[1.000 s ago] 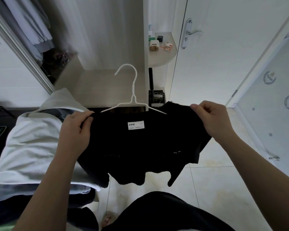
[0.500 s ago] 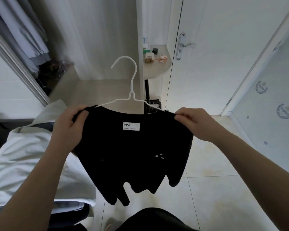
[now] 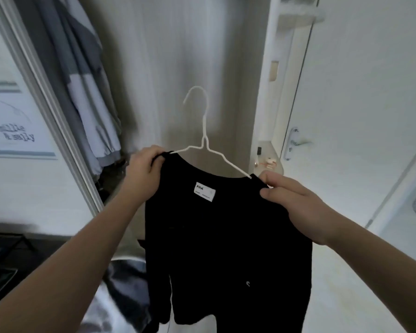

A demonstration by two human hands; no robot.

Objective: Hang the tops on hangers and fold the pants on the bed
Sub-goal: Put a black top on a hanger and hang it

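Note:
A black top [image 3: 226, 236] with a white neck label hangs on a white wire hanger [image 3: 203, 140], whose hook points up in front of the open wardrobe. My left hand [image 3: 143, 174] grips the top's left shoulder at the hanger's end. At the other end my right hand [image 3: 296, 207] pinches the right shoulder. The garment hangs down between my arms, its lower part running out of the frame.
Grey and blue jackets [image 3: 82, 92] hang in the wardrobe at the upper left, beside a sliding door [image 3: 22, 145] with lettering. A white room door [image 3: 358, 116] with a handle stands at the right, a small corner shelf [image 3: 271, 162] beside it. Pale clothes [image 3: 120, 292] lie at the lower left.
Both hands have lifted the black top and hanger upward toward the wardrobe, and the view has tilted up. The garment now hangs lengthwise.

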